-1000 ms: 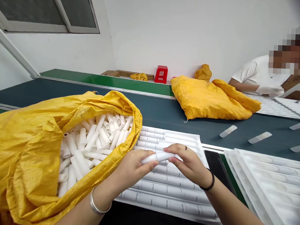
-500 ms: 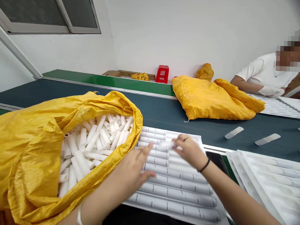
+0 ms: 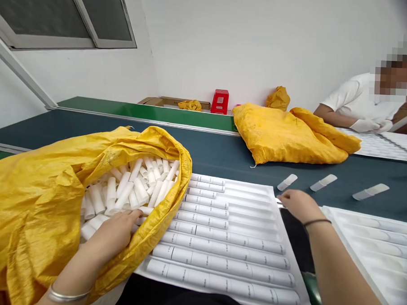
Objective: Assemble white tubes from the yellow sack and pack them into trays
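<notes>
My left hand (image 3: 119, 227) reaches into the mouth of a yellow woven sack (image 3: 50, 186) heaped with short white tubes (image 3: 96, 199). Its fingers close on one white tube (image 3: 147, 210) near the sack's front rim. To the right, my right hand (image 3: 300, 205) is over the belt's near edge, fingers curled together, with nothing visible in them. Just beyond them a pale tube (image 3: 287, 182) rests on the belt. Between my hands lies a white ridged tray (image 3: 255, 213); printed white tubes (image 3: 225, 261) fill its nearer grooves, and the farther ones hold tubes only on the left.
More tubes (image 3: 371, 191) lie spaced along the dark conveyor belt (image 3: 207, 148). A second yellow sack (image 3: 285, 138) lies across it. Another white tray (image 3: 361, 249) is at right. A co-worker with gloved hands (image 3: 369, 125) works beyond; a red stool (image 3: 220, 101) stands by the wall.
My left hand has moved from the tray into the sack. My right hand has gone from above the tray to the belt, without the tube it held. Another tube now lies on the belt.
</notes>
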`<action>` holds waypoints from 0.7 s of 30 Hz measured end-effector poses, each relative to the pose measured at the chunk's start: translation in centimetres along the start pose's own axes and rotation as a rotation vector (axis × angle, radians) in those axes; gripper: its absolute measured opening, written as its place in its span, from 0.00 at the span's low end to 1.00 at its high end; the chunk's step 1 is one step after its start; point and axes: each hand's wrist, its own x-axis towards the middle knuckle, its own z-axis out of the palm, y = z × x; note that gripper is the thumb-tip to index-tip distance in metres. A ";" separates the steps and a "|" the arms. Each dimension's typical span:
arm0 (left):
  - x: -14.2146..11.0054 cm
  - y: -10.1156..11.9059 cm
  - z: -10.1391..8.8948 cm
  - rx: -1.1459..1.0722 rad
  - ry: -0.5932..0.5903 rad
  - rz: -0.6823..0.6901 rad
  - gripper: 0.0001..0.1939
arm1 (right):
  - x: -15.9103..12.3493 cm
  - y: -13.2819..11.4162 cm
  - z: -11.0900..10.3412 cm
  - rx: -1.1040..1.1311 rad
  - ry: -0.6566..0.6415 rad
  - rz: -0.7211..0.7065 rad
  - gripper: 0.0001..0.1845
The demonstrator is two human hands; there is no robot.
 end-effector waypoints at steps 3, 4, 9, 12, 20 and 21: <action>-0.5 0.4 0.3 0.035 -0.005 0.042 0.23 | -4.5 1.2 2.2 0.009 -0.155 -0.237 0.08; -0.5 0.6 0.5 0.041 0.013 0.078 0.24 | -5.8 1.7 3.1 0.003 -0.199 -0.332 0.08; 0.3 0.5 1.1 -0.009 0.210 0.217 0.22 | -9.6 4.0 6.1 -0.013 -0.124 -0.629 0.13; 0.4 -0.1 0.2 -0.052 0.350 0.116 0.20 | -9.8 5.2 6.0 0.029 0.027 -0.627 0.12; -3.1 8.7 -1.8 -0.820 0.514 0.464 0.12 | -13.6 -1.4 2.9 0.472 0.186 -0.556 0.17; -3.2 10.3 -1.7 -0.861 0.479 0.534 0.11 | -14.4 -3.2 2.7 0.560 0.168 -0.606 0.15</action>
